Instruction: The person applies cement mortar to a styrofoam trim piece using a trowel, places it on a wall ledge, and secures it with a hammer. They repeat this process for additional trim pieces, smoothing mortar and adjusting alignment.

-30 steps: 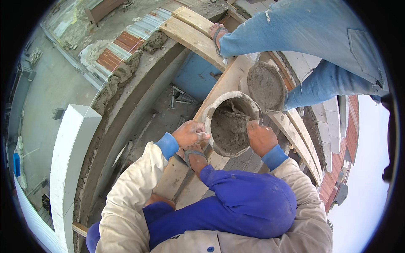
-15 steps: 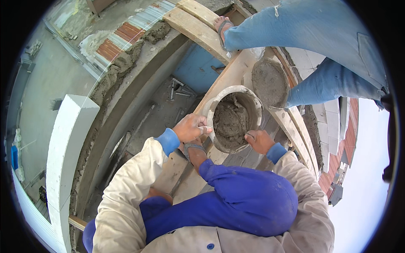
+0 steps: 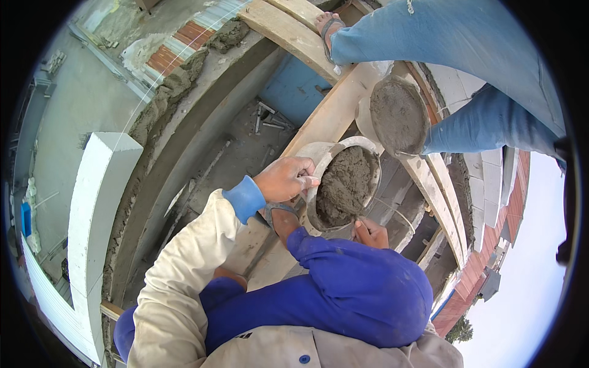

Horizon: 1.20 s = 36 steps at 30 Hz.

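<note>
A pale bucket of wet grey mortar stands tilted in front of me on the planks, its mouth leaning to the right. My left hand pinches the bucket's left rim between thumb and fingers. Beside the lower right rim, my right hand is closed, fingers curled. What it grips is hidden; it could be a tool reaching into the mortar or the rim itself. Just beyond, a second bucket full of smoother mortar stands by another person's leg.
Wooden planks span an opening with a floor far below. Another person's jeans-clad legs stand at upper right. To the left runs a wall top with mortar and a taut string, beside a white block. My bent knee is close to the bucket.
The nearer bucket has tipped to the right, showing more of its outer left side. My right hand has moved down toward my knee. My left hand keeps its hold on the rim.
</note>
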Tool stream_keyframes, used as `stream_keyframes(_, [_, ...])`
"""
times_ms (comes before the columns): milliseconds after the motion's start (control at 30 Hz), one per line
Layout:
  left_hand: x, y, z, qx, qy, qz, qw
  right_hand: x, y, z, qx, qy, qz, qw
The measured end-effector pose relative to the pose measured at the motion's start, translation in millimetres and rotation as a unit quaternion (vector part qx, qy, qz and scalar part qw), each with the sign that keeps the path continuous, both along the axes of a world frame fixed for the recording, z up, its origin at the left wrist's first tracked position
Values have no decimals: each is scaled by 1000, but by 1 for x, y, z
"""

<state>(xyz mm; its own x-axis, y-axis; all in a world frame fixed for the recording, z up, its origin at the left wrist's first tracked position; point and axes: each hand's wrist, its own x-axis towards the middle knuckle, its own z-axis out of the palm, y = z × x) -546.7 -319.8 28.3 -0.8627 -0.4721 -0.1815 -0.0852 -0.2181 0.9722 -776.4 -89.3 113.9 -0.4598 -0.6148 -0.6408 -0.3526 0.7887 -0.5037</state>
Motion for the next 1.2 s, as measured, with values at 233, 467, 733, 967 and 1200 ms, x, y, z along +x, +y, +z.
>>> stream_keyframes(233, [21,-18,-19,105,-23,-3,994,-2,-15,31,-143,374,390,829])
stream_keyframes(467, [31,-18,-26,125,-29,39,991,2,-6,48,-264,399,200,855])
stream_keyframes(733, [30,-17,-24,104,-73,46,991,5,-5,43,-298,439,94,842])
stream_keyframes(967, [26,-16,-24,-21,-90,81,992,-6,14,-7,-58,417,234,877])
stream_keyframes(1200, [30,-11,-22,-19,-72,111,991,19,-27,22,-371,302,-28,878])
